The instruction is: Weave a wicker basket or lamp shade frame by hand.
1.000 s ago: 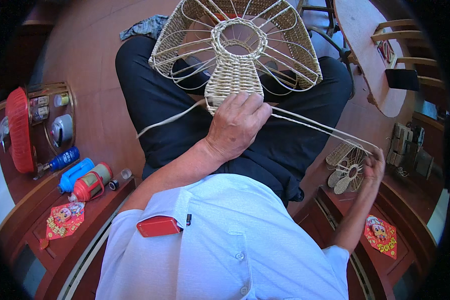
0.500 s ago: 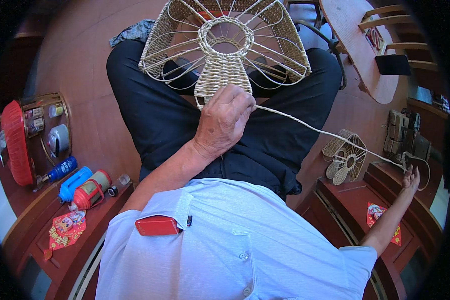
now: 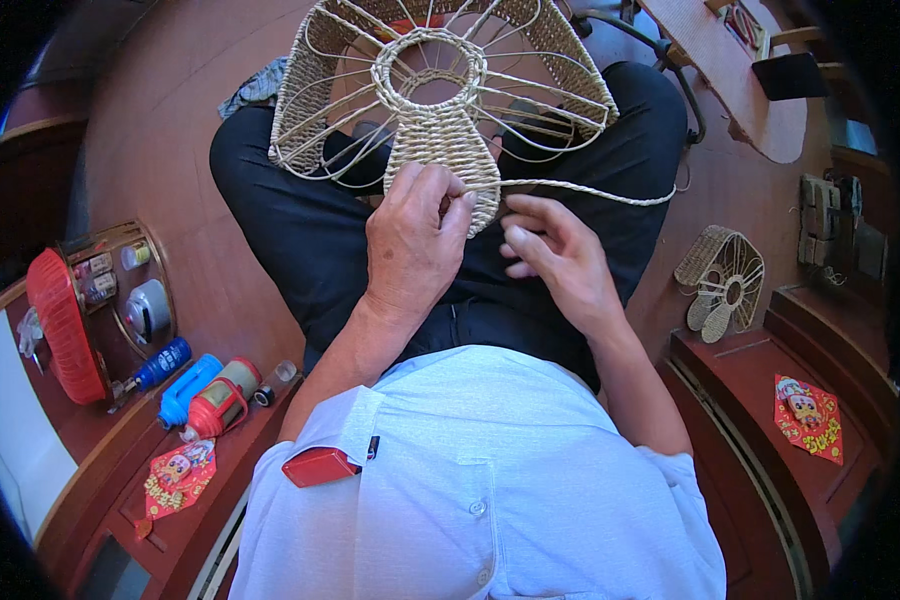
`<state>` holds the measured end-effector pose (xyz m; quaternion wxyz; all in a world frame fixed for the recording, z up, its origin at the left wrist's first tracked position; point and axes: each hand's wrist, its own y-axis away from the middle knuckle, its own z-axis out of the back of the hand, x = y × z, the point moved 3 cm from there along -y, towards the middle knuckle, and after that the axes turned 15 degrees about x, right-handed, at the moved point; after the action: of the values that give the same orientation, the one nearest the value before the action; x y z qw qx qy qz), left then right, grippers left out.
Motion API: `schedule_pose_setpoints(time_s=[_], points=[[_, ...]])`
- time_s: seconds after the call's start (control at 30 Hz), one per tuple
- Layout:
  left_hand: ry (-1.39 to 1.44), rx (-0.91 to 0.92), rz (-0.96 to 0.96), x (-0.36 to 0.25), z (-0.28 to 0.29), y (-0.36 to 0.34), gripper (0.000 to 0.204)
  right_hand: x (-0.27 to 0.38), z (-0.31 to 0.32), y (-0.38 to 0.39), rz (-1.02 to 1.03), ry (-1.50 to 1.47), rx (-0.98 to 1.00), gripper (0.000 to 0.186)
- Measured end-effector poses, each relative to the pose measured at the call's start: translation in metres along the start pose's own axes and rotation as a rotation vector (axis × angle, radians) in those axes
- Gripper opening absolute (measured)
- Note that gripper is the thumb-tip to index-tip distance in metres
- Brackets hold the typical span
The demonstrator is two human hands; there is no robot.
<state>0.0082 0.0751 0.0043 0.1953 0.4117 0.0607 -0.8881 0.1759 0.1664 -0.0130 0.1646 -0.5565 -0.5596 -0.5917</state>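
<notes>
Straw-coloured cord [image 3: 590, 188] runs out to the right from the lower part of the woven panel [image 3: 435, 145], crossing above your right hand and over your dark trousers [image 3: 270, 220]. You have the basket frame [image 3: 573, 72] between your knees, with its braided ring [image 3: 476, 75] in the middle and the panel spreading from that ring toward your lap.

Your left hand [image 3: 415, 235] is closed on the panel's lower left, thumb and fingers pinched together close to where the cord leaves the weave; you cannot tell from this view whether the cord itself is caught in that pinch. Your right hand [image 3: 562, 262] is just beside the panel's right edge, fingers half-curled, with a gap between thumb and forefinger and no visible hold on anything.

You appear to be in the middle of working the cord across the panel's ribs, near the end closest to you. The next move seems to call for your left hand to keep the weave firm while your right takes up the cord near the edge, guides it around and draws it snug. Off to your right, well apart, lies a similar woven piece [image 3: 717, 322].
</notes>
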Motion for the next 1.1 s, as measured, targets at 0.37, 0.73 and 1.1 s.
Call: schedule_pose_setpoints(time_s=[0.37, 0.73, 1.1], points=[[0.303, 0.026, 0.179, 0.012, 0.007, -0.003, 0.009, -0.014, -0.004, -0.052, 0.218, -0.007, -0.147, 0.051], [0.202, 0.179, 0.137, 0.0, 0.003, -0.008, 0.009, -0.018, -0.007, -0.058, 0.288, -0.059, -0.108, 0.051], [0.037, 0.167, -0.256, -0.018, 0.004, -0.006, 0.015, 0.014, 0.05, 0.03, 0.12, 0.302, -0.017, 0.036]])
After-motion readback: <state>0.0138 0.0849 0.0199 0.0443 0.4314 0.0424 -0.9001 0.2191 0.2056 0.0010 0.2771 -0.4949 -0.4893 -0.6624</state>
